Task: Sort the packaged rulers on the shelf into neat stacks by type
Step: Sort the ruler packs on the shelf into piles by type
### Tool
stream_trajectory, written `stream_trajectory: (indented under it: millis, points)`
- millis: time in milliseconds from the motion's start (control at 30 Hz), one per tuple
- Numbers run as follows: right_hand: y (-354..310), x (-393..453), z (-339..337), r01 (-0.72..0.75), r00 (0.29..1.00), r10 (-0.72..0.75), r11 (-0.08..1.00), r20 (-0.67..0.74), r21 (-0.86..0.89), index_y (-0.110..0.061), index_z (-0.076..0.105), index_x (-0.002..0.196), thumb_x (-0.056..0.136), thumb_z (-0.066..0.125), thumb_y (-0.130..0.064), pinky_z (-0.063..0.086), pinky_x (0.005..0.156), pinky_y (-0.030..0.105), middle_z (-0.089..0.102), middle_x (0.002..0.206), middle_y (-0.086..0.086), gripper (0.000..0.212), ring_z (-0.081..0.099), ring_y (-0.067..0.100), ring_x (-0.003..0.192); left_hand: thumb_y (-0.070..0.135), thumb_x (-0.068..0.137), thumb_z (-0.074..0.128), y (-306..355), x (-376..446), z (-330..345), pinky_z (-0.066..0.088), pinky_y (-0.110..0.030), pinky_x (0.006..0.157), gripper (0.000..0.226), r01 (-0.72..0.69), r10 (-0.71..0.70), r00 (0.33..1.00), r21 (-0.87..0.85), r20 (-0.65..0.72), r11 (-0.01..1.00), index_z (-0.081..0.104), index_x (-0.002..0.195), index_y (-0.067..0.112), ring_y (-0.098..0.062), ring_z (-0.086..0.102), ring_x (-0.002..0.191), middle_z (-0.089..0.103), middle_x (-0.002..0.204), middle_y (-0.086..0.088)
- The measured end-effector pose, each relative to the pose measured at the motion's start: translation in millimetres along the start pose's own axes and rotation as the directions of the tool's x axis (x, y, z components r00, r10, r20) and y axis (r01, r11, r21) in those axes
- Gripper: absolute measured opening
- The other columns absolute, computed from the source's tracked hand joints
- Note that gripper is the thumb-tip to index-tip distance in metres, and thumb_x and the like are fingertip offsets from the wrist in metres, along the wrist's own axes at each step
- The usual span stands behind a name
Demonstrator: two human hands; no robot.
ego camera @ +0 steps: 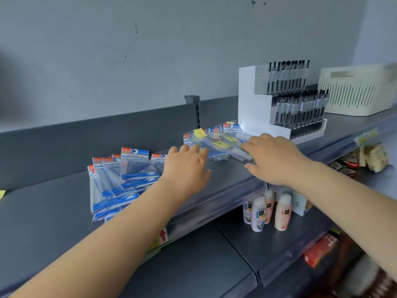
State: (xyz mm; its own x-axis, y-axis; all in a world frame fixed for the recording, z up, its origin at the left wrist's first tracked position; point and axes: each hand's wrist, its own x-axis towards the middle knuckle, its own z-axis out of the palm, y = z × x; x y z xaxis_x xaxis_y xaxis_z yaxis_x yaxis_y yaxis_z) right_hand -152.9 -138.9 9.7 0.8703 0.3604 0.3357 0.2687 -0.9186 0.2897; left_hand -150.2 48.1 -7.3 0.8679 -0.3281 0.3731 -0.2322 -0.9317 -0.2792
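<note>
Two bare hands reach over a dark grey shelf [53, 203] where packaged rulers lie in two loose groups. The left hand [186, 166] hovers palm down near the middle of the shelf, its fingers relaxed and slightly spread, holding nothing; its fingertips point toward the farther group. The right hand [274, 157] lies on the near end of a long clear ruler pack [223, 146], with its fingers bent over the top of the pack and its thumb low at the near side (whether the thumb actually presses the pack cannot be told). That clear pack carries yellow stickers and lies slantwise on top of the farther group of blue-and-red packs [211, 132], which sits just beside a white display stand [251, 104] filled with upright black pens [300, 108]. The nearer group, a fanned pile of blue packs [120, 183], spreads out to the left of the left forearm, with the packs overlapping at different angles and their red-and-blue header cards pointing toward the back wall. A cream slatted basket [354, 91] stands on the shelf to the right of the pen stand. On the lower shelf [214, 265], beneath the right forearm, stand several small pale bottles [283, 211] close together, and a red box [320, 250] lies farther to the right. A yellow scrap [2, 193] shows at the far left edge of the upper shelf.
</note>
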Motion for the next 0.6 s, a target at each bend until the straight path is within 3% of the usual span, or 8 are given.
stream_trajectory:
  millis: [267,600]
  points:
    - [49,33,34,-0.019,1.000,0.018,0.999,0.017,0.035,-0.020,0.043,0.130,0.093,0.040,-0.040,0.039,0.086,0.036,0.050,0.124,0.002,0.042,0.044,0.024,0.116,0.048,0.095,0.035,11,62,7,0.033,-0.037,0.098,0.053,-0.119,0.119,0.993,0.042,-0.007,0.992,0.034,0.139,0.020,-0.024,0.044,0.121,0.048,0.130,-0.001]
    - [97,106,85,-0.104,0.990,0.075,0.959,0.117,0.262,-0.024,0.043,0.132,0.092,0.047,-0.039,0.044,0.089,0.035,0.048,0.130,-0.001,0.043,0.045,0.021,0.118,0.047,0.096,0.035,23,136,45,0.034,-0.036,0.094,0.048,-0.174,0.166,0.980,0.072,0.112,0.982,0.041,0.133,0.018,-0.025,0.047,0.119,0.050,0.129,-0.001]
